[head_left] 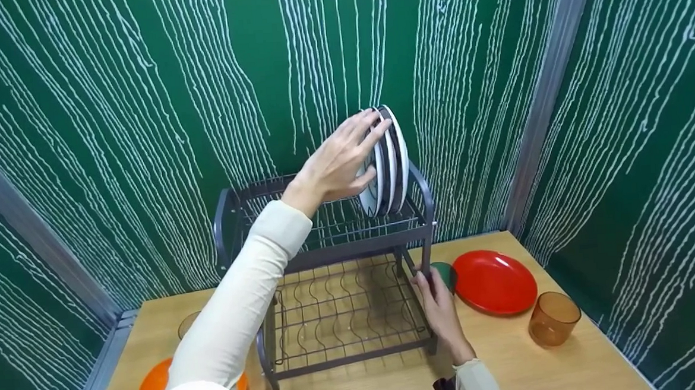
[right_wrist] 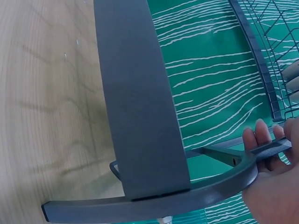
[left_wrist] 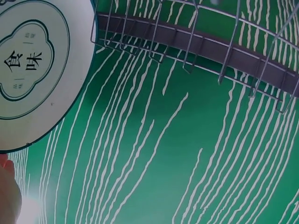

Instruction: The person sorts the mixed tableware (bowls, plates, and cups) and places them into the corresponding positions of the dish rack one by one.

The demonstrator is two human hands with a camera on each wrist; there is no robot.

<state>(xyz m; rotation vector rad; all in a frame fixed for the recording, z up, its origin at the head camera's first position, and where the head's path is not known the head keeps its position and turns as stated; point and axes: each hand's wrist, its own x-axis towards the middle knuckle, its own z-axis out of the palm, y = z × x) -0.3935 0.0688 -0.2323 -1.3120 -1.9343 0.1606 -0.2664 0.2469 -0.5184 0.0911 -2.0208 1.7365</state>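
A dark two-tier dish rack stands on the wooden table. Several white plates stand on edge at the right of its upper tier. My left hand reaches over them from the left, its extended fingers resting across their upper rims and the thumb lower, near the leftmost plate. In the left wrist view, the nearest plate shows a dark rim and printed characters; most of that hand is out of frame. My right hand grips the rack's right upright, and the right wrist view shows fingers curled round the dark bar.
Right of the rack lie a red plate, an amber cup and a partly hidden green item. An orange plate and a clear glass-like item sit at left, partly behind my left sleeve. Green patterned walls enclose the table.
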